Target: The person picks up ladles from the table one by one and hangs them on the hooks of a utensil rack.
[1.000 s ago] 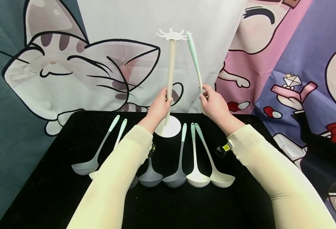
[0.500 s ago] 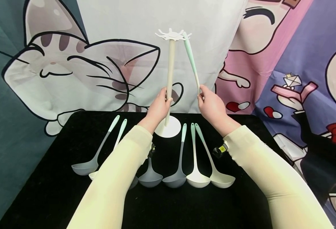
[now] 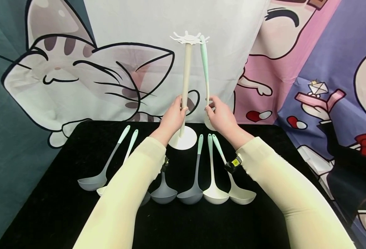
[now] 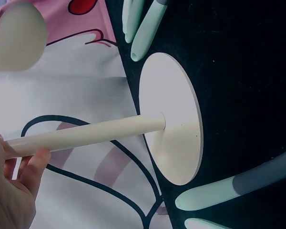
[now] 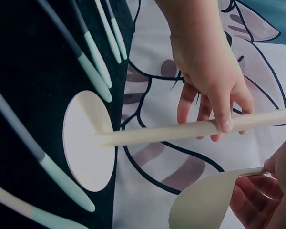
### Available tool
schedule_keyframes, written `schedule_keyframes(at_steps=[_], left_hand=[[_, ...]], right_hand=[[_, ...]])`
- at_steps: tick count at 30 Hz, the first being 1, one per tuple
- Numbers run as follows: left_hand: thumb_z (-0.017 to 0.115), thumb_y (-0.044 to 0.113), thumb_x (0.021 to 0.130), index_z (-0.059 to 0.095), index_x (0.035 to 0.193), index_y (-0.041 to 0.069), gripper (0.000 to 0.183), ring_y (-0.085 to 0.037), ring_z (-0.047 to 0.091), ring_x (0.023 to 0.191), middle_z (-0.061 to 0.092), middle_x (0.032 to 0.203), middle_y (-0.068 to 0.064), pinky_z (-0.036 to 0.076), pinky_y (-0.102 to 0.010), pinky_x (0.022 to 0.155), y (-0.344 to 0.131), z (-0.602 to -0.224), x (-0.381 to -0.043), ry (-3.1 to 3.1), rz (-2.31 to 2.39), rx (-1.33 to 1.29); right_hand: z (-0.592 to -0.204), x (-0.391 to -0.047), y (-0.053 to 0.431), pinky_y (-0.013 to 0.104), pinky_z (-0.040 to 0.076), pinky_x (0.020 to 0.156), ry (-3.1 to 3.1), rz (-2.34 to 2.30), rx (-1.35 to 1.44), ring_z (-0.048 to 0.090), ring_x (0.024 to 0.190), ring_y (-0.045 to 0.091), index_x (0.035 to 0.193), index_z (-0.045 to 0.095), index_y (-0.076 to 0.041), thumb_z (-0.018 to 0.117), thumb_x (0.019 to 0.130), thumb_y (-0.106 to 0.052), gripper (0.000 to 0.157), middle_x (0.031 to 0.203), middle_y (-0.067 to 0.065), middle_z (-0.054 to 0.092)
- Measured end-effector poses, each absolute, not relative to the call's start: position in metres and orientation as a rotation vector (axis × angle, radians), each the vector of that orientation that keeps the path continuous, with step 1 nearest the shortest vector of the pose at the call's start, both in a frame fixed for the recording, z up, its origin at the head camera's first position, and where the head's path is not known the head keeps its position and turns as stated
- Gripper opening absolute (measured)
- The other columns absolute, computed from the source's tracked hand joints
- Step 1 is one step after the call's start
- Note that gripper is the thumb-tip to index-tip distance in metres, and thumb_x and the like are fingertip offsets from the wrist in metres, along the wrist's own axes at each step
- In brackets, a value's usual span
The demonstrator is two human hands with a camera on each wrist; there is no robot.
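Observation:
My left hand (image 3: 172,117) grips the pole of a white utensil stand (image 3: 187,72), which has a ring of hooks on top and a round base (image 4: 169,157) on the black table. To the right of the pole, my right hand (image 3: 221,116) pinches a cream ladle (image 3: 204,65) low on its handle. The ladle is nearly upright, its mint handle end overlapping the right-hand hooks (image 3: 197,38) in the head view. Its cream bowl (image 5: 200,202) hangs below my right fingers in the head view.
Several ladles lie on the black cloth (image 3: 183,228): a grey ladle (image 3: 92,182) at far left, a grey ladle (image 3: 191,194) in the middle, and two cream ladles (image 3: 215,194) (image 3: 242,194) to the right. My left sleeve partly covers others. A printed curtain (image 3: 133,69) hangs behind.
My right hand has moved left toward the pole with the ladle, which now stands more upright, its handle end shifted from the hooks' right edge onto them. My left hand stays on the pole.

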State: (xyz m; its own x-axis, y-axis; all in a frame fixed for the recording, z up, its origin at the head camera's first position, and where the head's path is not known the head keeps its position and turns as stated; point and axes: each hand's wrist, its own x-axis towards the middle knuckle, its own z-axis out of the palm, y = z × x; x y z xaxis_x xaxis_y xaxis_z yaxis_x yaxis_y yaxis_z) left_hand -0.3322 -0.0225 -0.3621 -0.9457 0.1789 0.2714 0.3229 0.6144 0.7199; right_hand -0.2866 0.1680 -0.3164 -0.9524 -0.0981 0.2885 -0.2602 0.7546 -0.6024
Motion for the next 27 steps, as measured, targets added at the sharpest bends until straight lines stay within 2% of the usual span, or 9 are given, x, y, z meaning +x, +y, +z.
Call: schedule_keyframes(at_steps=[9, 13, 22, 27], left_hand=[[0.046, 0.031, 0.106, 0.031, 0.15, 0.018, 0.049, -0.025, 0.061, 0.11, 0.054, 0.134, -0.008, 0.051, -0.042, 0.09, -0.023, -0.362, -0.331, -2.677, -1.202, -0.43], [0.048, 0.029, 0.106, 0.032, 0.15, 0.017, 0.049, -0.025, 0.06, 0.112, 0.054, 0.134, -0.008, 0.05, -0.042, 0.091, -0.024, -0.363, -0.331, -2.668, -1.209, -0.436], [0.048, 0.029, 0.105, 0.031, 0.15, 0.017, 0.049, -0.024, 0.06, 0.113, 0.054, 0.135, -0.008, 0.05, -0.041, 0.091, -0.023, -0.364, -0.332, -2.671, -1.214, -0.432], [0.048, 0.028, 0.106, 0.031, 0.15, 0.017, 0.049, -0.024, 0.06, 0.112, 0.054, 0.135, -0.008, 0.05, -0.04, 0.092, -0.024, -0.363, -0.333, -2.665, -1.223, -0.438]], right_hand=[[-0.322, -0.292, 0.159, 0.03, 0.051, 0.06, -2.694, 1.285, 0.245, 0.066, 0.077, 0.03, 0.121, 0.056, -0.009, 0.05, 0.104, -0.023, 0.023, 0.111, 0.009, 0.065], [-0.327, -0.297, 0.158, 0.028, 0.054, 0.063, -2.676, 1.331, 0.217, 0.067, 0.078, 0.027, 0.12, 0.058, -0.009, 0.052, 0.103, -0.026, 0.024, 0.112, 0.009, 0.064], [-0.335, -0.302, 0.155, 0.034, 0.056, 0.068, -2.68, 1.359, 0.177, 0.066, 0.083, 0.025, 0.121, 0.058, -0.011, 0.054, 0.102, -0.029, 0.025, 0.114, 0.008, 0.063], [-0.339, -0.3, 0.156, 0.034, 0.053, 0.067, -2.697, 1.263, 0.193, 0.064, 0.077, 0.022, 0.114, 0.062, -0.011, 0.052, 0.103, -0.028, 0.023, 0.103, 0.007, 0.064]])
